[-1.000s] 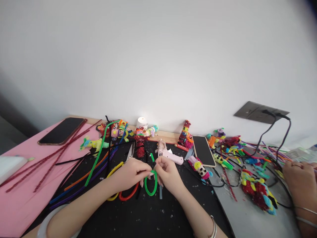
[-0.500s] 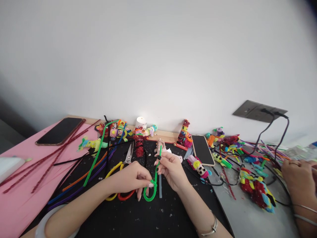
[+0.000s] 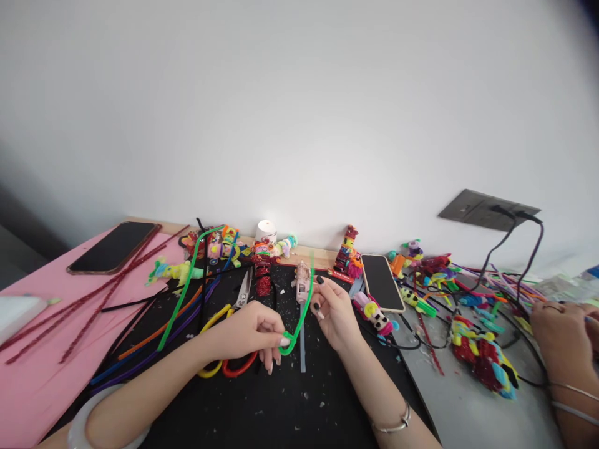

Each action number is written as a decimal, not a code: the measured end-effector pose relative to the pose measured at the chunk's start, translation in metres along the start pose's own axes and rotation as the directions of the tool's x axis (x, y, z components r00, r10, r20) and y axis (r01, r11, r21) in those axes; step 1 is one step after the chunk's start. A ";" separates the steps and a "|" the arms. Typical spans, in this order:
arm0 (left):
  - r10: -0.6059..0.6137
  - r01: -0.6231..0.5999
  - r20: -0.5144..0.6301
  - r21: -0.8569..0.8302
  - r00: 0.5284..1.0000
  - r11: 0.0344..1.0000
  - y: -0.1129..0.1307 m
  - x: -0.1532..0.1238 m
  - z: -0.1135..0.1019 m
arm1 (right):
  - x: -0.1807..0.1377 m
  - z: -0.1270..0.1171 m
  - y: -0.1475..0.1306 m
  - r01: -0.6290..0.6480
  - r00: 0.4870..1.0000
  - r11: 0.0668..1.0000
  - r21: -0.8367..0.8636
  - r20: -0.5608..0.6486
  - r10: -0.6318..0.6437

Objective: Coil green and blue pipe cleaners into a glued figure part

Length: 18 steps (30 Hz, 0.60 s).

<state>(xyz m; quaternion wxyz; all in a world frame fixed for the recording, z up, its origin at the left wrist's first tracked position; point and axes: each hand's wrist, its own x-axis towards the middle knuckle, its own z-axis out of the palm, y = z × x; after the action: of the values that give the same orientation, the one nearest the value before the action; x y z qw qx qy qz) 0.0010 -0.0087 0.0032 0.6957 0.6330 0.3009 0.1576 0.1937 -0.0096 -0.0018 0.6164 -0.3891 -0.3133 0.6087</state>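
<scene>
A bright green pipe cleaner (image 3: 304,315) is pinched at its small looped lower end between the thumb and fingers of my left hand (image 3: 259,333). Its long stem bends upward to the right, with a blurred tip. My right hand (image 3: 334,312) is beside the stem, thumb and fingers apart, apparently holding nothing. Behind the stem lies a pale pink device (image 3: 303,279), with a greyish translucent strip (image 3: 302,349) below it. Scissors (image 3: 244,288) with yellow and red handles lie partly under my left hand and forearm.
Left, a dark phone (image 3: 115,247) and red glittery pipe cleaners (image 3: 107,287) lie on a pink sheet (image 3: 42,399). Colourful pipe-cleaner figures (image 3: 374,315) surround a second phone (image 3: 382,284). Far right, a co-worker's hand (image 3: 559,330) is near cables plugged into a wall socket (image 3: 489,209).
My right hand has let go of the green stem and shifted slightly right. The stem now leans right, and its lower loop has become smaller and tipped in my left hand.
</scene>
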 end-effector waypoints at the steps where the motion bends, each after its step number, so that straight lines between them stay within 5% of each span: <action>1: 0.010 -0.010 -0.017 -0.002 1.000 1.000 0.001 0.000 -0.001 | -0.001 0.001 0.000 -0.051 0.997 0.999 -0.018 0.054 0.052; 5: 0.043 -0.045 -0.064 -0.021 0.997 0.999 0.004 0.000 -0.002 | -0.008 0.005 0.002 -0.235 0.934 0.948 -0.216 0.219 0.282; 9: 0.037 -0.038 -0.026 -0.059 0.999 0.998 0.005 -0.002 -0.001 | -0.018 0.011 0.001 -0.259 0.847 0.861 -0.437 0.326 0.421; 12: 0.029 -0.028 0.020 -0.056 0.999 0.998 0.006 -0.004 0.000 | -0.023 0.014 0.000 -0.285 0.783 0.855 -0.434 0.409 0.469; 18: 0.010 0.007 0.134 -0.120 0.991 0.993 -0.002 -0.004 -0.001 | -0.024 0.015 0.006 -0.232 0.828 0.904 -0.359 0.415 0.377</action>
<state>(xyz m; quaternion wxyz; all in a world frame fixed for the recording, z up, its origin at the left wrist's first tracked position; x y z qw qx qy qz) -0.0028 -0.0111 0.0018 0.7513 0.5992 0.2427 0.1329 0.1761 -0.0326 0.0030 0.3497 -0.3601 -0.4744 0.7232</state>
